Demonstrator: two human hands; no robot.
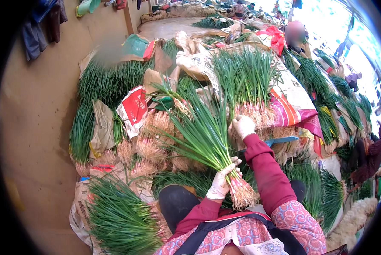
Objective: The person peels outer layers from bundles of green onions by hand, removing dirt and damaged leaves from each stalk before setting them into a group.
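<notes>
My left hand (223, 180), in a whitish glove, is closed round a bunch of green onions (209, 143) just above its pinkish bulbs; the pale roots point down toward my chest and the leaves fan up and to the left. My right hand (244, 126), gloved too, is at the lower left edge of a row of green onions (247, 76) lying on printed woven sacks. Its fingers are curled at a green stalk there; whether it grips the stalk is hard to tell. A small bunch (179, 102) with roots lies left of that row.
More green onions (123, 213) lie at the lower left on sacking. Stacked bundles and a red-and-white sack (133, 106) stand ahead. A tan wall (40, 105) bounds the left. Other people are at the right, one in dark red (370, 156).
</notes>
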